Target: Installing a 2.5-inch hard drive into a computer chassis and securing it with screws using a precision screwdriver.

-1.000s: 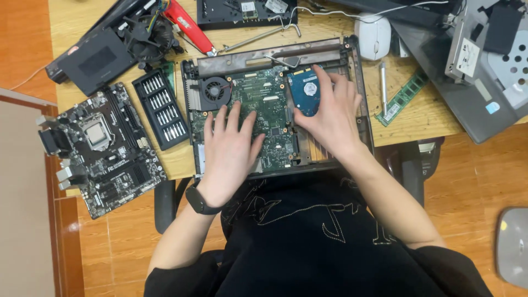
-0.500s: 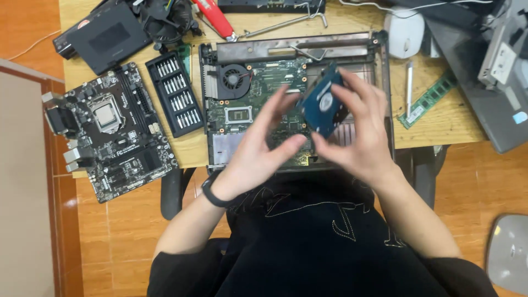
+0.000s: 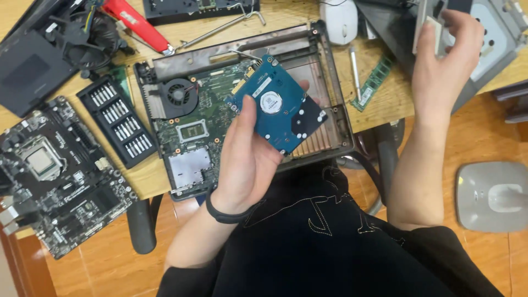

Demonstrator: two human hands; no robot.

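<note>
Head view: left hand holds a blue hard drive; right hand reaches to the far right of the desk.

Left hand grips the drive from below, thumb on its circuit-board face, lifted above the opened laptop base. Right hand, well apart, is closed on a small pale part over grey metal casings. Laptop base shows fan and green board. Left of it: black screwdriver bit set, then a desktop motherboard at the desk edge. Green memory stick and white mouse lie right of the base.
</note>
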